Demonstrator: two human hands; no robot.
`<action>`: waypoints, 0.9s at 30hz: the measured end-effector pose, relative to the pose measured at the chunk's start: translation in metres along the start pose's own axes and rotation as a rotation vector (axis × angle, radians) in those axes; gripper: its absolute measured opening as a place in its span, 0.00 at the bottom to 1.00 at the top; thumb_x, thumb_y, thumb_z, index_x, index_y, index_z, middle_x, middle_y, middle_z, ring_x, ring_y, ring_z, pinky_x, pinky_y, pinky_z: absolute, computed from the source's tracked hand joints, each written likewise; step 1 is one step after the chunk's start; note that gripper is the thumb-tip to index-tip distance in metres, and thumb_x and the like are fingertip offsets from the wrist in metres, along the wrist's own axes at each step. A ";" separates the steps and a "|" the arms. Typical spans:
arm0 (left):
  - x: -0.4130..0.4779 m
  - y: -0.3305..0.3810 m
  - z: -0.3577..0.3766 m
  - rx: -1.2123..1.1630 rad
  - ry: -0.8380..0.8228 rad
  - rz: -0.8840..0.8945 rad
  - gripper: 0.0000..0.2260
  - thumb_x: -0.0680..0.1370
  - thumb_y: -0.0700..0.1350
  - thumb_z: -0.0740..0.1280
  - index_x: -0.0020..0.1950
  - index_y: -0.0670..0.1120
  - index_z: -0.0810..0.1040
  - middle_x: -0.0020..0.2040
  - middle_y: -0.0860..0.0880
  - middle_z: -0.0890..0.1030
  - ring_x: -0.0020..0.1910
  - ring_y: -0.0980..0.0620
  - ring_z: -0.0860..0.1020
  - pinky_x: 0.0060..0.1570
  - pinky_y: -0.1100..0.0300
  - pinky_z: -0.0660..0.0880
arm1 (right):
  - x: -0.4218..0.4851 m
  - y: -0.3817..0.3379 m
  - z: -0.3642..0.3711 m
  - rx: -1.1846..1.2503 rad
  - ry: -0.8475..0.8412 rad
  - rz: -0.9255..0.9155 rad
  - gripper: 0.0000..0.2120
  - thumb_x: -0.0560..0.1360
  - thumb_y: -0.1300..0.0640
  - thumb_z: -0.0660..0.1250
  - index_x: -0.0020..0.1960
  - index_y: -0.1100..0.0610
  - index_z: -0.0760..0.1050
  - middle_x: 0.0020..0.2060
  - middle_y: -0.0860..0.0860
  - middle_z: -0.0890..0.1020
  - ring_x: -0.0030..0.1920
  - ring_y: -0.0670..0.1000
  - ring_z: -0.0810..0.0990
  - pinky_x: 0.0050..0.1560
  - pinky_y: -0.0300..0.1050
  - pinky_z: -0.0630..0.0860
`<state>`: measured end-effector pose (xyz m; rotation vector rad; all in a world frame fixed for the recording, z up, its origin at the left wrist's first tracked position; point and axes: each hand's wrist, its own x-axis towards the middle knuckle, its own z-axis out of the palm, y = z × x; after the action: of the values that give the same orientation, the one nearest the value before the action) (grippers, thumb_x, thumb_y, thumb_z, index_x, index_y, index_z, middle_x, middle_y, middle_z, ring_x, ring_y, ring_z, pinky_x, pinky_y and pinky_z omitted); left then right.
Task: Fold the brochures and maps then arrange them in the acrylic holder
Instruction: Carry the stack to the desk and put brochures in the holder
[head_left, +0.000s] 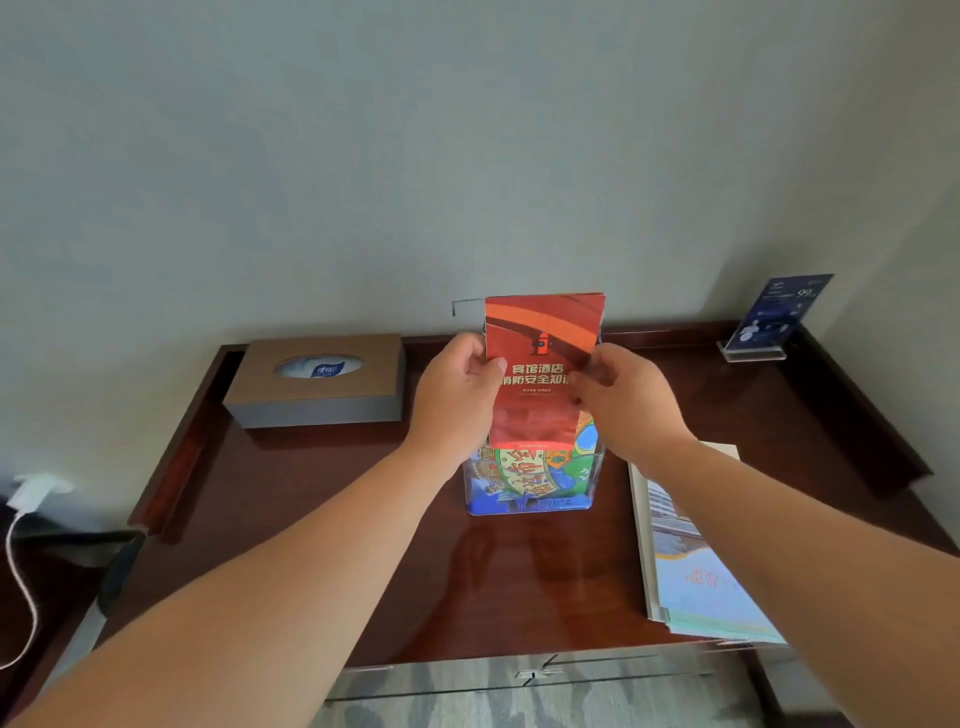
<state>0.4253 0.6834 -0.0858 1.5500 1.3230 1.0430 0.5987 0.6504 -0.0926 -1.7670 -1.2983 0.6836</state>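
Observation:
A folded red brochure (543, 332) stands upright, its lower end inside the clear acrylic holder (592, 486) at the middle of the desk. My left hand (457, 395) pinches its left edge and my right hand (621, 400) pinches its right edge. In the holder's front pocket sits a colourful folded map (524, 475). A stack of pale blue brochures (691, 566) lies flat on the desk at the right, partly under my right forearm.
A brown tissue box (317, 384) stands at the back left of the dark wooden desk (322, 519). A blue sign in an acrylic stand (774, 317) occupies the back right corner. A white charger and cable (23, 525) hang at the far left.

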 end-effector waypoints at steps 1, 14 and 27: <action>-0.001 0.001 0.002 0.000 0.010 0.000 0.04 0.79 0.43 0.66 0.44 0.44 0.75 0.44 0.45 0.82 0.47 0.44 0.80 0.53 0.40 0.76 | 0.001 -0.001 -0.002 -0.016 -0.007 -0.016 0.04 0.75 0.55 0.65 0.46 0.56 0.77 0.42 0.56 0.83 0.44 0.62 0.82 0.48 0.62 0.80; -0.018 -0.033 0.022 0.111 -0.022 -0.120 0.05 0.78 0.42 0.65 0.44 0.41 0.76 0.42 0.42 0.82 0.44 0.41 0.79 0.47 0.45 0.75 | -0.007 0.024 0.003 -0.307 -0.082 0.038 0.05 0.76 0.59 0.64 0.48 0.59 0.78 0.42 0.55 0.81 0.46 0.59 0.78 0.47 0.51 0.76; -0.018 -0.043 0.020 0.206 0.085 -0.093 0.06 0.80 0.44 0.64 0.45 0.44 0.77 0.40 0.50 0.83 0.43 0.49 0.81 0.44 0.48 0.77 | -0.002 0.045 0.014 -0.401 -0.134 0.084 0.05 0.80 0.54 0.61 0.47 0.51 0.75 0.46 0.50 0.80 0.45 0.52 0.80 0.41 0.45 0.78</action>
<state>0.4289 0.6688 -0.1342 1.5908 1.5873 0.9471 0.6095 0.6465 -0.1379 -2.1369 -1.5405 0.6276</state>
